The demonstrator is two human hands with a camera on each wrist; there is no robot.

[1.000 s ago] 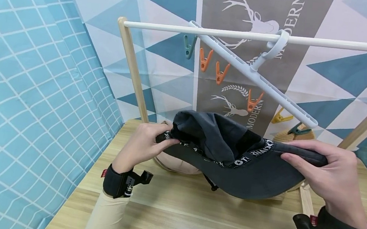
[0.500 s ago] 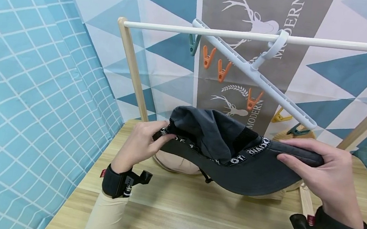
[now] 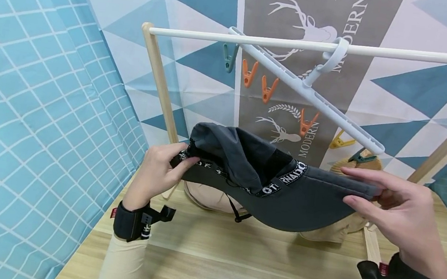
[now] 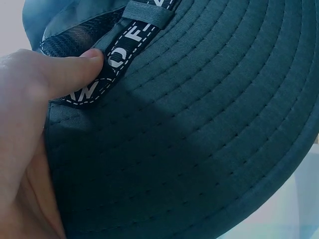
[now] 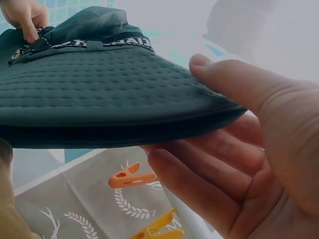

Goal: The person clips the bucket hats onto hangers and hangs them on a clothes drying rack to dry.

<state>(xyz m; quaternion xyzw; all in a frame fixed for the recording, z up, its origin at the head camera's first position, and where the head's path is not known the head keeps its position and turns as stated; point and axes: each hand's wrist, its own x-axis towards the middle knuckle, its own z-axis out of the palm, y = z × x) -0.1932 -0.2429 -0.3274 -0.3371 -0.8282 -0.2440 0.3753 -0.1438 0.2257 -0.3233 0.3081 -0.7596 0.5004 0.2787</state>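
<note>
A dark grey bucket hat [image 3: 295, 199] hangs in the air before me, its crown folded in and a lettered band along the inside. My left hand [image 3: 157, 168] pinches it at the band, the thumb over the lettering in the left wrist view. My right hand [image 3: 407, 211] is at the other end of the brim [image 5: 99, 99]. In the right wrist view its thumb stands over the brim's edge and its loosely extended fingers lie underneath. A black cord with a stopper [image 3: 238, 215] dangles below the hat.
Behind the hat, a pale blue hanger [image 3: 305, 90] hangs from a white rail [image 3: 240, 38], with orange [image 3: 269, 89], yellow and green clips. Beige hats [image 3: 212, 197] are on the wooden table [image 3: 207, 268], partly covered by the dark hat. Wooden posts [image 3: 159, 80] hold the rail.
The hat and my left hand have moved left and slightly up. The right hand has loosened around the brim's end, which has slid toward its fingertips. The hanger sways a little.
</note>
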